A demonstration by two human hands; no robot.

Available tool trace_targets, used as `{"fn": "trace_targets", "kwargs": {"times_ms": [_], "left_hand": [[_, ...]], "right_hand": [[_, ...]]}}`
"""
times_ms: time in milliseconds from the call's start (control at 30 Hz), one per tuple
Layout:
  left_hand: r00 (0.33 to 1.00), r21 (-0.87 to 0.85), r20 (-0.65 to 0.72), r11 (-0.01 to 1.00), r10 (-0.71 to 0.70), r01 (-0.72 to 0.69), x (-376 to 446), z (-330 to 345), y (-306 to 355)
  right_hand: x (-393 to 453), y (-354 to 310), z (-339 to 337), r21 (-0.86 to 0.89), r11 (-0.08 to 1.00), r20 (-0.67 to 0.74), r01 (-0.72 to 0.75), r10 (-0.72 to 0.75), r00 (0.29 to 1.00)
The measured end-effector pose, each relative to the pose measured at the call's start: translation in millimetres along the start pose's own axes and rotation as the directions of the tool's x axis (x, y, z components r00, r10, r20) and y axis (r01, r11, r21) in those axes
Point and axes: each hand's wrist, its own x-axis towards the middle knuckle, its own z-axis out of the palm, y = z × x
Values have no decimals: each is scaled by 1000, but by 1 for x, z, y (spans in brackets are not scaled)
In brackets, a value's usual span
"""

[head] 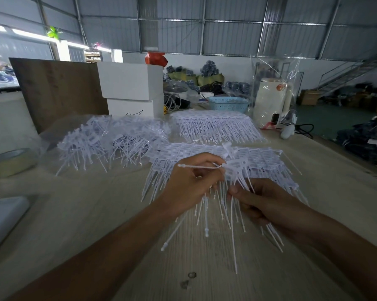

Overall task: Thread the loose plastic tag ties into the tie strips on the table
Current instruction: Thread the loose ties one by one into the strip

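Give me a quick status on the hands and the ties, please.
Left hand pinching one loose tie. Right hand gripping tie tails under the strip. Nothing in the way.

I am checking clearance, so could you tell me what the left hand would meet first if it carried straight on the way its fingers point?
Probably the tie strip that the left hand already pinches, though depth is unclear.

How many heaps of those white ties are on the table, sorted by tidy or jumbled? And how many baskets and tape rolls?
Tidy tie stacks: 2, the near one under the hands and the far one
Jumbled tie pile: 1
Blue basket: 1
Tape roll: 1
Total: 5
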Motion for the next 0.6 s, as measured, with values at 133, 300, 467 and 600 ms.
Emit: {"fn": "trace_targets", "kwargs": {"times_ms": [133,300,467,600], "left_hand": [[1000,-5,-20,1000,-1,1,-1,3,-2],[1000,-11,-22,1000,-16,16,1,3,-2],[993,-209,-39,973,-113,103,0,9,-3],[979,-304,-52,937,-197,173,-2,16,-4]], "right_hand": [[0,0,0,9,999,6,-38,38,999],[1,3,1,94,991,4,-99,99,995],[2,0,2,125,986,0,-107,108,994],[3,0,2,152,981,-15,-117,121,993]]}}
